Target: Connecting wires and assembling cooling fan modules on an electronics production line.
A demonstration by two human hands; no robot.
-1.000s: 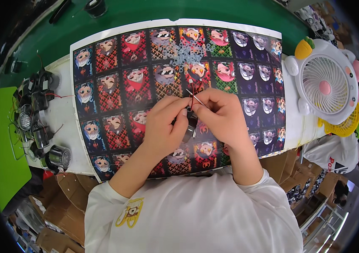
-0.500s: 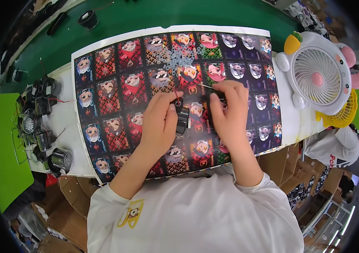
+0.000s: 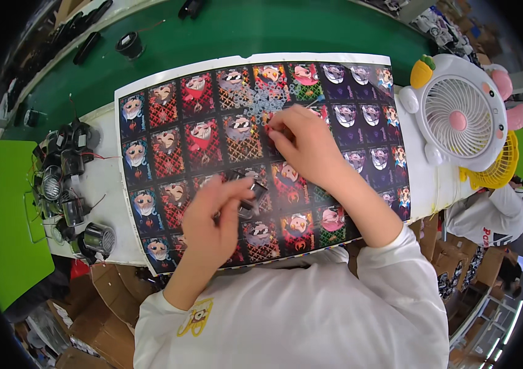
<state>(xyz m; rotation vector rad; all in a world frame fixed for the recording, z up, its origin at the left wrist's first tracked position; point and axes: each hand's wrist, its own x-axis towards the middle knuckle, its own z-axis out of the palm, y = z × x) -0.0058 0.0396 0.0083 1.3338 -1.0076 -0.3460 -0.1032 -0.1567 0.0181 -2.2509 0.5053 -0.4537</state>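
Observation:
My left hand (image 3: 209, 215) is smeared by motion; its fingers and thumb are around the left side of a black cylindrical part (image 3: 254, 198) with a shiny rim, tilted over the printed sheet. Farther off, my right hand (image 3: 304, 144) bends over the sheet with thumb and fingertips pinched together. The fingertips are at the near edge of a scatter of small pale rings (image 3: 261, 101); what they pinch is too small to make out. A thin bluish tip (image 3: 318, 98) shows just beyond its knuckles. Beneath everything lies a printed sheet (image 3: 194, 157) of cartoon figures.
Several black cylindrical parts with wires (image 3: 71, 163) crowd the table's left end. At the right stands a white fan (image 3: 458, 120), with a yellow basket-like piece (image 3: 500, 157) beside it. Beyond the sheet runs a green surface (image 3: 212, 37) holding a black cup-shaped part (image 3: 129, 45).
My right hand has moved away from the black part, up to the rings. The left hand has shifted left and nearer with the part. The thin metal tool at my right fingertips no longer shows there.

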